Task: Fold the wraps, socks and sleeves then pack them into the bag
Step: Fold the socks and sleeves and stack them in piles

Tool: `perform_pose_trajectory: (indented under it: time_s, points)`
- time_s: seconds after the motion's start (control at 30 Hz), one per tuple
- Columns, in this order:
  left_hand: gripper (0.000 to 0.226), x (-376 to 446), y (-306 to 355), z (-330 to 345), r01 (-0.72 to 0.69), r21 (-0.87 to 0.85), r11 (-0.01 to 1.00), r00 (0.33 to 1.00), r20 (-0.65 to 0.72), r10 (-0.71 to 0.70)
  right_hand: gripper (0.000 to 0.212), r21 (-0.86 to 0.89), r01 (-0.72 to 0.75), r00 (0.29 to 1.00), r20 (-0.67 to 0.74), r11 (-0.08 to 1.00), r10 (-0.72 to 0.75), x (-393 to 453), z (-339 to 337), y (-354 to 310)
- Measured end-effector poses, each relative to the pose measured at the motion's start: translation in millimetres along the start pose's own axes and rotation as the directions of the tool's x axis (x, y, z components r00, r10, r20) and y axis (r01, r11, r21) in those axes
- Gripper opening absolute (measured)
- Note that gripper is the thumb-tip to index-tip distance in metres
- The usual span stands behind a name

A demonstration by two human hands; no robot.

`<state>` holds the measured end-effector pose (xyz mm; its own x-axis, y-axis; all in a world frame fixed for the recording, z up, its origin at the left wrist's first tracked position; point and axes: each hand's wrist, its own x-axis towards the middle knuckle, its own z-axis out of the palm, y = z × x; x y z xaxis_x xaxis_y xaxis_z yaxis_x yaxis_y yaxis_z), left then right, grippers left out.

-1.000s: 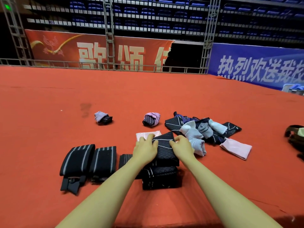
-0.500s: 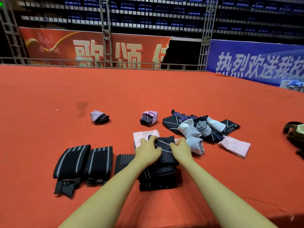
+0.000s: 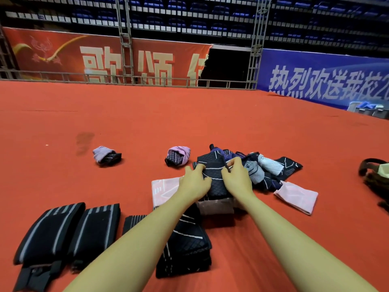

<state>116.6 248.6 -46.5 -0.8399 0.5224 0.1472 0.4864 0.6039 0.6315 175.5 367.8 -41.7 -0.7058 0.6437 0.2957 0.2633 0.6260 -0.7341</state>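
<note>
Red carpet [image 3: 210, 114], black quilted sleeve [image 3: 212, 175] lengthwise away from person, left hand [image 3: 194, 184] and right hand [image 3: 237, 178] grip clenched on it

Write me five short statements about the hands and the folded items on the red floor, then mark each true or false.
1. Both hands, left hand and right hand, hold the black quilted sleeve. True.
2. Two rolled purple sock bundles, one and the other, lie beyond the hands. True.
3. The black striped wraps lie to the right of the arms. False: they lie to the left.
4. The brown bag is at the right edge of the view. True.
5. The pink sleeve right of the hands is inside the bag. False: it lies on the red floor.
</note>
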Motion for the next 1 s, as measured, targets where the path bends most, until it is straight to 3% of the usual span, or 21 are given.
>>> perform_pose_trajectory:
  time_s: [0.2, 0.37, 0.47, 0.67, 0.8, 0.9, 1.0]
  points:
    - [0.039, 23.1, -15.2, 29.6, -0.039, 0.431, 0.902, 0.999, 0.029, 0.029, 0.012, -0.23, 0.09, 0.991, 0.114, 0.969, -0.065, 18.7, 26.9, 37.2]
    - [0.04, 24.5, -33.4, 47.4, -0.146, 0.607, 0.781, 0.986, 0.158, 0.061, 0.02, -0.523, 0.202, 0.977, 0.168, 0.828, -0.132, 19.1, 41.1, 64.4]
    - [0.041, 25.1, -36.0, 52.1, -0.185, 0.641, 0.745, 0.981, 0.169, 0.098, 0.022, -0.552, 0.211, 0.975, 0.182, 0.807, -0.131, 15.7, 40.9, 71.9]
    - [0.047, 27.1, -29.1, 46.8, -0.227, 0.637, 0.737, 0.954, 0.297, 0.037, 0.035, -0.691, 0.317, 0.947, 0.272, 0.65, -0.172, 11.0, 34.9, 73.9]
    - [0.045, 25.6, -23.1, 45.3, -0.256, 0.607, 0.753, 0.953, 0.288, 0.092, 0.03, -0.659, 0.276, 0.96, 0.23, 0.7, -0.162, 11.8, 30.2, 73.4]
    - [0.042, 21.8, -26.5, 48.9, -0.346, 0.673, 0.654, 0.925, 0.361, 0.119, 0.025, -0.595, 0.232, 0.973, 0.153, 0.769, -0.175, 9.4, 28.6, 72.8]
    - [0.042, 20.4, -23.1, 51.6, -0.335, 0.689, 0.642, 0.933, 0.338, 0.124, 0.037, -0.586, 0.198, 0.979, 0.088, 0.786, -0.182, 2.3, 24.5, 74.2]
